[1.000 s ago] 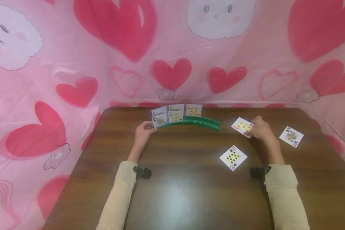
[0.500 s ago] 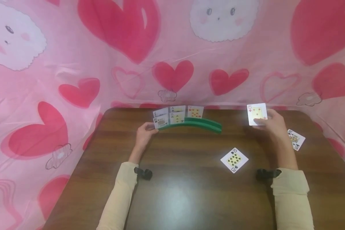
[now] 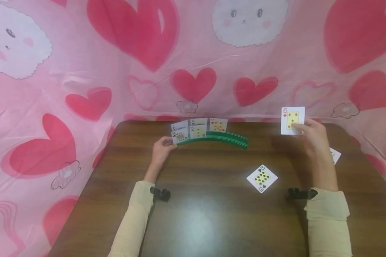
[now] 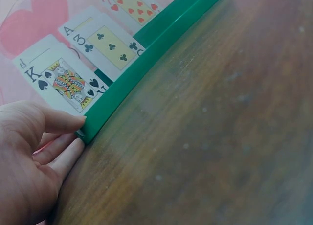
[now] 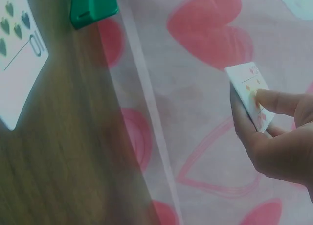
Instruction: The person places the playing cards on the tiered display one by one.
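Observation:
My right hand holds up a five of diamonds, face toward me, thumb on its front and fingers behind, above the table's far right part. At the far left, my left hand grips the left end of a curved green card holder. In the left wrist view, thumb and fingers pinch that end. Cards stand in the holder: a king of spades in front of a mostly hidden card, a three of clubs in front of an ace, and a seven of hearts alone.
A ten of spades lies face up on the brown table, right of the middle. Another card lies at the right, mostly hidden by my right wrist. A pink heart-patterned cloth hangs right behind the table's far edge.
My right hand has lifted the five of diamonds off the table, moved it right and up, and turned it upright. My left hand still grips the holder's end.

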`<state>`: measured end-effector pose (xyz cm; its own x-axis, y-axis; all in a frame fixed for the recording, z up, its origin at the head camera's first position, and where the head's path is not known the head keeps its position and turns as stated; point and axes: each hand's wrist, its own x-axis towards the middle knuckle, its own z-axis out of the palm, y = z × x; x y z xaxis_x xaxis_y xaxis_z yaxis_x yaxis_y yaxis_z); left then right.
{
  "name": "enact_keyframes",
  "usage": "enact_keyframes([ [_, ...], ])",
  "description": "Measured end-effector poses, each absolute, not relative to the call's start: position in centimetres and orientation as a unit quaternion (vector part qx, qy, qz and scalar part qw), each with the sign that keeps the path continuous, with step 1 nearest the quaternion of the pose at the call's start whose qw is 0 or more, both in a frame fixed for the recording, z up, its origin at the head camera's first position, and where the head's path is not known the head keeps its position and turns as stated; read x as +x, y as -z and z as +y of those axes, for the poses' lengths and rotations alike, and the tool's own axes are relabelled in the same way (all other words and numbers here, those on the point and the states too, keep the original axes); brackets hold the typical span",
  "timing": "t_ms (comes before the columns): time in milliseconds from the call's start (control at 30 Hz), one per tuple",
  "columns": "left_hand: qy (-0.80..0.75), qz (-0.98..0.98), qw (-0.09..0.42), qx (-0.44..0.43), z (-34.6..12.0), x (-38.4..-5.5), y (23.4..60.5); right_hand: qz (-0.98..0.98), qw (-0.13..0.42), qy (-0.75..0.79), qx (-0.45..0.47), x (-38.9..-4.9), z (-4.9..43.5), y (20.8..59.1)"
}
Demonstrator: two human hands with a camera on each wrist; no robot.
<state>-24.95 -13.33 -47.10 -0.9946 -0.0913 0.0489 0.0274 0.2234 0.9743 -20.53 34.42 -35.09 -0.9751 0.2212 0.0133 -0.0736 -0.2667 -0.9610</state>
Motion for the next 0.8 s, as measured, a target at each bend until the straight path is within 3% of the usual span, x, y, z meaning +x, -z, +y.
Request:
enact_keyframes([
  [433,0.619,-0.784,0.042,0.019,-13.4,-24.9,47.1,-0.559,0.150,-0.811,-0.081,-20.1,34.2,33.9],
  [800,0.625,-0.778,0.052,0.019,-13.3,-25.0,47.1,-0.483,0.194,-0.854,-0.026,-19.9,32.5,32.3],
])
